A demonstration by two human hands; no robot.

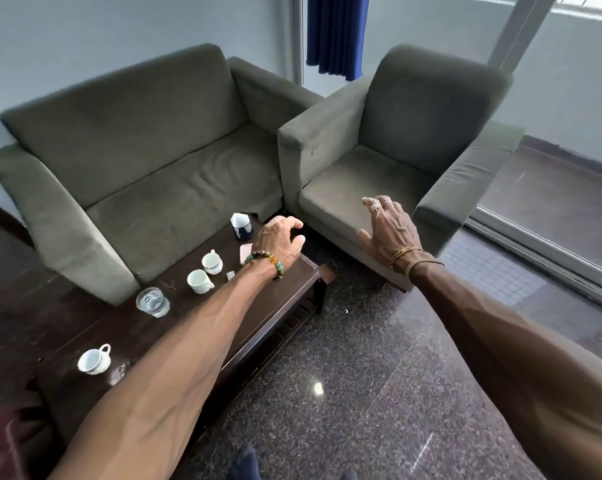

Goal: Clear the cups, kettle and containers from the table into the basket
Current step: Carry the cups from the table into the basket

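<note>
Reaching to begin clearing, I judge: my left grip [282,242] hovers loosely curled, empty, over the worktop [147,337]; dark container [241,226] just left of it, cups [212,262] behind it; right grip [384,230] spread wide, empty; next it must close on the container, no basket visible

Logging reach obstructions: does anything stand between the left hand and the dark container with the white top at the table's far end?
Nothing visible does. The left hand hovers just right of the dark white-topped container, with only bare dark wooden tabletop between. The flat pink card lies nearer the camera, outside that gap.
</note>
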